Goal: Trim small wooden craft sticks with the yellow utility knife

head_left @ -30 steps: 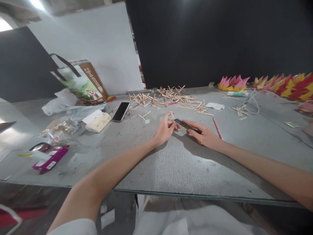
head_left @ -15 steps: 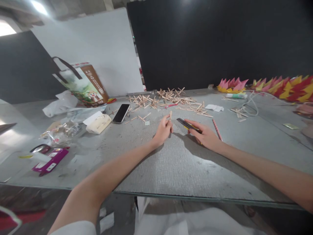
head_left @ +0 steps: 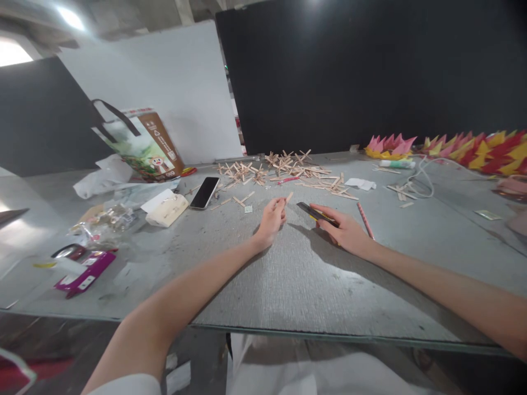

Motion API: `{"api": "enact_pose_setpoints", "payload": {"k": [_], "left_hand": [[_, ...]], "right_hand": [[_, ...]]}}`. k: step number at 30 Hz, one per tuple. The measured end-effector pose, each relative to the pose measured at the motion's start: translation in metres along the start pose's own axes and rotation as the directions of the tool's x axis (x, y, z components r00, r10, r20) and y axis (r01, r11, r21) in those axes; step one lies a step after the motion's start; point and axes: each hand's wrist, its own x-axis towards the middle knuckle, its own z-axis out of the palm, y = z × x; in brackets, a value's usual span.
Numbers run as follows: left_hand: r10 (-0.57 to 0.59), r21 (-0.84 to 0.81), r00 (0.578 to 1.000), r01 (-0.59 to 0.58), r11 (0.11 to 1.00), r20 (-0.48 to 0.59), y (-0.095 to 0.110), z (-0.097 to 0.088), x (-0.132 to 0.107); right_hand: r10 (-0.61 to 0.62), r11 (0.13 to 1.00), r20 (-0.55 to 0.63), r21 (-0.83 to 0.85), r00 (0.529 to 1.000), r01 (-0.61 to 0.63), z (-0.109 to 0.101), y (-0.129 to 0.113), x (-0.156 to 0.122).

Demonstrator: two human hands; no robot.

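Observation:
Between the thumb and fingers of my left hand (head_left: 272, 221) is a small wooden craft stick (head_left: 289, 197), its tip poking out up and to the right. My right hand (head_left: 348, 233) is closed around a black and yellow utility knife (head_left: 319, 214), whose front end points left toward the stick. A gap separates the knife from the stick. Beyond both hands lies a loose heap of wooden craft sticks (head_left: 292, 164), several of them crossed over each other. Just right of my right hand rests a pink patterned pencil-like rod (head_left: 365, 219).
A phone (head_left: 205, 192), a tissue pack (head_left: 167, 210), a printed bag (head_left: 144, 145) and a purple packet (head_left: 85, 272) occupy the left side. At the far right are folded-paper flowers (head_left: 391, 145), a glue tube (head_left: 397, 164) and a white cable (head_left: 430, 186). The table edge (head_left: 349, 338) runs before me.
My left hand has turned slightly, so the stick now leans to the right instead of standing nearly upright. My right hand and the knife have hardly moved.

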Motion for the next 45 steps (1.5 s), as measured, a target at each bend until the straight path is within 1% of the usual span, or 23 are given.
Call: {"api": "enact_pose_setpoints", "payload": {"k": [7, 13, 18, 24, 27, 32, 38, 42, 45], "left_hand": [[-0.039, 0.085, 0.999, 0.041, 0.996, -0.036, 0.0013, 0.0, -0.0025], [-0.024, 0.136, 0.999, 0.028, 0.99, -0.033, 0.004, 0.0013, -0.0043], [-0.01, 0.198, 0.999, 0.018, 0.98, -0.04, 0.0054, 0.0019, -0.0064], [-0.029, 0.229, 0.998, 0.041, 0.972, -0.055, 0.0036, 0.0019, -0.0046], [-0.019, 0.245, 0.999, 0.031, 0.969, -0.05, 0.0024, 0.0016, -0.0038], [-0.02, 0.26, 0.999, 0.03, 0.965, -0.04, 0.002, 0.0017, -0.0052], [-0.009, 0.236, 1.0, 0.015, 0.972, -0.026, 0.0021, 0.0021, -0.0051], [0.019, 0.236, 1.0, -0.023, 0.971, 0.018, 0.0008, 0.0008, -0.0025], [0.005, 0.224, 0.999, -0.013, 0.974, 0.04, -0.0004, -0.0005, -0.0022]], "right_hand": [[0.032, 0.999, 0.016, 0.016, 0.999, -0.032, 0.0003, 0.0029, 0.0007], [0.025, 1.0, 0.021, -0.018, 0.999, -0.025, -0.0004, 0.0038, 0.001], [0.013, 1.0, 0.03, -0.01, 0.999, -0.013, 0.0, 0.0071, 0.0019], [-0.02, 0.999, 0.025, -0.025, 0.999, 0.02, 0.0002, 0.0046, 0.0015], [-0.034, 0.999, 0.02, -0.025, 0.999, 0.035, -0.0002, 0.0026, 0.0012], [-0.009, 0.999, 0.021, -0.033, 1.0, 0.01, -0.0008, 0.0007, 0.0004], [0.0, 1.0, 0.016, -0.031, 1.0, 0.0, -0.0002, 0.0022, 0.0005], [-0.035, 0.999, 0.005, -0.039, 0.999, 0.036, -0.0007, 0.0039, -0.0006], [-0.119, 0.99, -0.036, -0.085, 0.992, 0.115, -0.0013, 0.0042, -0.0025]]}}
